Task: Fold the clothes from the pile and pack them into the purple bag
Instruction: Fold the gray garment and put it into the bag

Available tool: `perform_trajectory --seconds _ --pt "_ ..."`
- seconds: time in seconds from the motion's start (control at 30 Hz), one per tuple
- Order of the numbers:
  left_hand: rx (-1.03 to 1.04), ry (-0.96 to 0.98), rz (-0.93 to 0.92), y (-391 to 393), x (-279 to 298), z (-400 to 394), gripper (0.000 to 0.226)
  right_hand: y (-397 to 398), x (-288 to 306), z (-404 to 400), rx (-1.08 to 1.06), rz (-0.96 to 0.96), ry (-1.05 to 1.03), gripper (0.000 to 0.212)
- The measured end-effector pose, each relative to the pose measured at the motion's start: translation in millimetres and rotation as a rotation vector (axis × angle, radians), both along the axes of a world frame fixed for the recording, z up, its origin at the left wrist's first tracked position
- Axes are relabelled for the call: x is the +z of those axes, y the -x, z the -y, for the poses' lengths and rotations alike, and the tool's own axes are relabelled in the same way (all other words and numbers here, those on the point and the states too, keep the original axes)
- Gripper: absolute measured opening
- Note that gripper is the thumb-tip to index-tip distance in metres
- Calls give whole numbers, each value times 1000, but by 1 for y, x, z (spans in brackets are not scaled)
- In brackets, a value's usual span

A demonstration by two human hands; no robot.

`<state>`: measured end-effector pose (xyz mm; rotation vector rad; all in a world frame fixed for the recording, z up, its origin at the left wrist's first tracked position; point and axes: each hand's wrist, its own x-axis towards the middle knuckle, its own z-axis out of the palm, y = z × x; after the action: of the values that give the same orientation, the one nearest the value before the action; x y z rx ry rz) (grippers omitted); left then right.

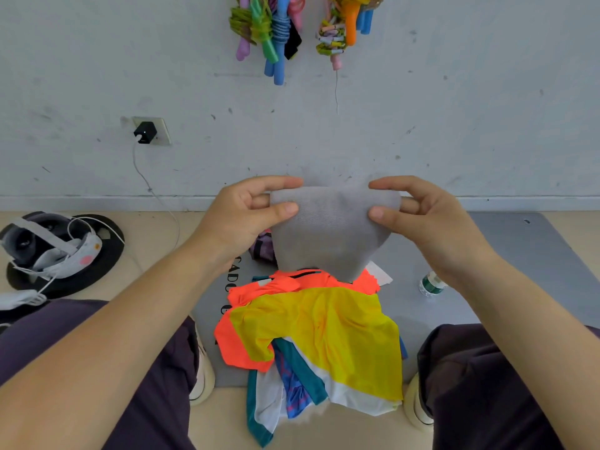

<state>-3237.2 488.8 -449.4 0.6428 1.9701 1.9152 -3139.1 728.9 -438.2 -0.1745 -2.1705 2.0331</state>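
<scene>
A: What's in hand right now?

B: 1 grey garment (328,228), held up in the air. The left hand (246,216) pinches its top left corner between thumb and fingers (285,182), and the right hand (425,219) pinches the top right corner the same way — both sets of fingers are closed on cloth, not spread.

A: How should the fold go, in your view?

B: I'd keep the 2 pinches level so the top edge stays taut, let the loose part hang straight below the fingers, then bring the corners together evenly. The cloth looks soft and limp, so a lopsided grip would likely skew the crease.

A: And the rest of the task's things?

B: The pile (311,339) lies directly below the fingers, on the grey mat (506,254) on the floor. I can count at least 4 pieces in it — orange, yellow, teal with white, and blue patterned — though overlaps may hide more. The purple bag (263,248) peeks out just below the left fingers, mostly hidden behind the grey garment.

A: Anything else countable?

B: 1 water bottle (431,284) below and right of the right fingers, 1 headset (48,248) far left, and 2 bunches of skipping ropes (269,30) on the wall above.
</scene>
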Motion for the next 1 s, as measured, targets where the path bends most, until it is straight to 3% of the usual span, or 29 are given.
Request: perform_trajectory --seconds 0.1,0.3,0.37,0.43,0.53,0.7,0.8,0.87,1.0 --pt "33 97 -89 3 -5 0 38 2 -1 0 -66 10 -195 33" --pt "163 367 -325 6 -8 -2 24 1 -1 5 -145 1 -840 12" --pt "196 428 -407 9 -7 0 19 2 -1 3 -110 4 -913 8" --pt "156 421 -393 12 -7 2 18 4 -1 1 -72 53 -806 11" --pt "-69 197 -137 9 -3 4 12 2 -3 3 -28 116 -431 23" --pt "-164 -144 217 1 5 0 30 3 -2 12 -90 -16 -166 21" --pt "-344 -90 341 -8 1 -4 32 4 -1 13 -117 -50 -105 21" --pt "-333 -24 378 -13 0 -8 26 4 -1 13 -123 -40 -19 26" --pt "-254 -94 421 -10 1 -6 32 3 -2 5 123 124 162 65"
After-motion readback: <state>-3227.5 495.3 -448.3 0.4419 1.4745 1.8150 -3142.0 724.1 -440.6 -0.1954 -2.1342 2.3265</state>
